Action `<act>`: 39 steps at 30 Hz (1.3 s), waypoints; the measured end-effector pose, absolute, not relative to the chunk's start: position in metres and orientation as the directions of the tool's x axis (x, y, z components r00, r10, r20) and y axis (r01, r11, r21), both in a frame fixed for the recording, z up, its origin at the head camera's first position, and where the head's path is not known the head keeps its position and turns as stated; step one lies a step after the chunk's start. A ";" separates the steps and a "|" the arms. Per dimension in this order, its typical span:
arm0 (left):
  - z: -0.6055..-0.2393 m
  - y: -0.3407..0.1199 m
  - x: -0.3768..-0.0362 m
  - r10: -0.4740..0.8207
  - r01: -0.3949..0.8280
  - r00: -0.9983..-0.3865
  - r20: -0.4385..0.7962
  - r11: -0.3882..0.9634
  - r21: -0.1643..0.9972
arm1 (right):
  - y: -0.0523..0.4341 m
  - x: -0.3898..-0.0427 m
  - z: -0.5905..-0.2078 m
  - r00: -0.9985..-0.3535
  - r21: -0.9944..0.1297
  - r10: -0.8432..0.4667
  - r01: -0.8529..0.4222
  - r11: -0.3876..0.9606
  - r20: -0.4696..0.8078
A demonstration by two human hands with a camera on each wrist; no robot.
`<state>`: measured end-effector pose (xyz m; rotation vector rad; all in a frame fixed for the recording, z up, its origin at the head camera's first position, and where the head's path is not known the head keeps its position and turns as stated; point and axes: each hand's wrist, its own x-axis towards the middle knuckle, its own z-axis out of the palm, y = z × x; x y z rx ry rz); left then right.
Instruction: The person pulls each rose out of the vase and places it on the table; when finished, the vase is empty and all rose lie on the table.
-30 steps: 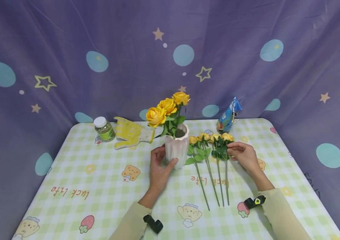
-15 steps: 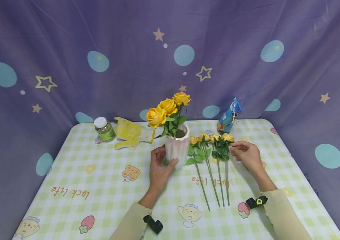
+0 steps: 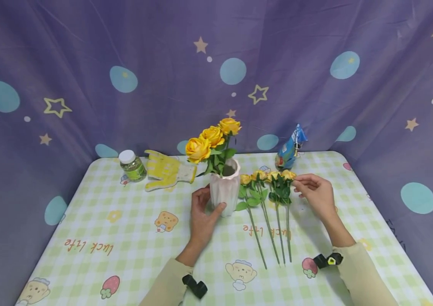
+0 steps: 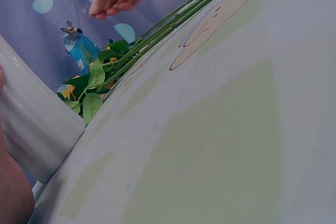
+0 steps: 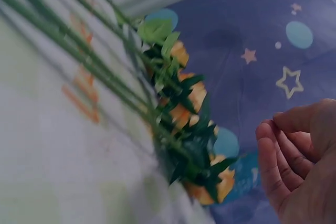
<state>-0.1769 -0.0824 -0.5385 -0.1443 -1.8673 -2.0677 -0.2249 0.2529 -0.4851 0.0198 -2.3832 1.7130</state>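
My left hand (image 3: pixel 203 216) grips the lower part of a pale, ribbed vase (image 3: pixel 225 192), its thumb on the near side and its fingers around the left. Three yellow roses (image 3: pixel 212 136) lean to the left out of the vase's mouth. Right of the vase, several more yellow roses (image 3: pixel 261 175) lie side by side, their green stems (image 3: pixel 279 238) pointing toward me. By the rightmost bloom is my right hand (image 3: pixel 317 197), fingers loosely bent. In the right wrist view, that right hand (image 5: pixel 304 156) holds nothing and stands apart from the rose heads (image 5: pixel 220 182).
A white-lidded jar (image 3: pixel 133 165) stands at the back left, with a yellow and white glove (image 3: pixel 168 170) lying beside it. Behind the loose roses is a blue bag (image 3: pixel 290 148) with a clip. A checked cloth (image 3: pixel 132 272) covers the table, and a purple curtain (image 3: pixel 155 51) hangs behind.
My right hand has shifted slightly right and lifted away from the rightmost rose's leaves. The left hand, vase and roses stay where they were.
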 end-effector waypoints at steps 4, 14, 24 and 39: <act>-0.539 -0.083 -0.177 -0.191 0.318 -0.935 0.299 -0.075 0.945 | 0.248 -0.220 -0.476 -0.976 -0.940 0.107 -0.151 0.305 0.192; -0.542 -0.084 -0.179 -0.182 0.317 -0.936 0.301 -0.066 0.946 | 0.232 -0.205 -0.455 -0.966 -0.952 0.086 -0.223 0.211 0.245; -0.541 -0.083 -0.179 -0.193 0.340 -0.926 0.323 -0.061 0.938 | 0.211 -0.191 -0.435 -0.940 -0.938 0.051 -0.332 0.104 0.338; -0.541 -0.082 -0.179 -0.197 0.317 -0.934 0.298 -0.073 0.945 | 0.179 -0.181 -0.415 -0.900 -0.900 0.008 -0.436 -0.020 0.435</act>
